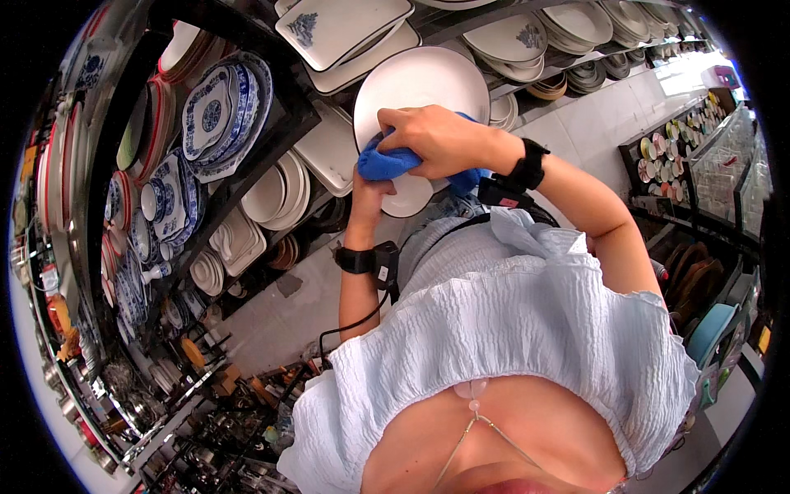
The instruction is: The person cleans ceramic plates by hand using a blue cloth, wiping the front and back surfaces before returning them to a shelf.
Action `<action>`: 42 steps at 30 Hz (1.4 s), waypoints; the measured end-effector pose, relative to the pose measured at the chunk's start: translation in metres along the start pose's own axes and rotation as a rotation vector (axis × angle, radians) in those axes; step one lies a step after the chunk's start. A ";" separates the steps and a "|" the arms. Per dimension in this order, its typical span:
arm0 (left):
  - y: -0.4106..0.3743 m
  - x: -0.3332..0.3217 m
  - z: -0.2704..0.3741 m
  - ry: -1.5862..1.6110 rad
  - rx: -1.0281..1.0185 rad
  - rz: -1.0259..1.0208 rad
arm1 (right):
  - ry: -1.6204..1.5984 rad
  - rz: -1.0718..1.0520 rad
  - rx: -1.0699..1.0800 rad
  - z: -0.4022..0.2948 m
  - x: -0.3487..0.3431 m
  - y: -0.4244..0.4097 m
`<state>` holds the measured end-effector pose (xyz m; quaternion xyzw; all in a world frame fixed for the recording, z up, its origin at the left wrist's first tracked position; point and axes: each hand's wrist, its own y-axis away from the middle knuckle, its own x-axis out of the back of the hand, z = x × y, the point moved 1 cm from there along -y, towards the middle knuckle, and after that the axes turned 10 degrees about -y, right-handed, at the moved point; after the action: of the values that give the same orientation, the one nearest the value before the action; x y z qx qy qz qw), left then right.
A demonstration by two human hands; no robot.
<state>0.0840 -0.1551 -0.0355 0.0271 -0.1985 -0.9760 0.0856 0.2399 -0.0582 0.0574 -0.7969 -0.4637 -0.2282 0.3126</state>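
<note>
A blue cloth (386, 162) is bunched in my right hand (432, 139), which lies over the near part of a large white plate (426, 77) with a dark rim. More of the cloth hangs below my right wrist. My left hand (370, 200) is just below the cloth, its thumb over the edge of a small round white dish (407, 197) with a dark rim. My hands hide where plate and dish meet, so I cannot tell if they are one piece. Most of my left fingers are hidden.
Rectangular white plates (342, 31) stand on the shelf ahead, close to the large plate. Blue-and-white patterned plates (225, 114) fill a black rack on the left. Stacked white plates (278, 191) sit lower down. Tiled floor (284, 321) shows below; a small-dish rack (663, 154) stands right.
</note>
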 end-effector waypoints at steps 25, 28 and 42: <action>0.005 0.009 0.031 -0.046 -0.164 -0.092 | 0.282 0.534 -0.146 0.014 0.024 -0.003; 0.003 0.009 0.027 -0.064 -0.154 -0.092 | 0.193 0.591 -0.151 0.019 0.007 -0.007; -0.005 0.003 0.022 0.056 -0.128 0.090 | 0.075 0.290 -0.044 -0.001 -0.022 0.002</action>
<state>0.0784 -0.1424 -0.0172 0.0402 -0.1343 -0.9807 0.1363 0.2318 -0.0729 0.0431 -0.8532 -0.3265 -0.2206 0.3418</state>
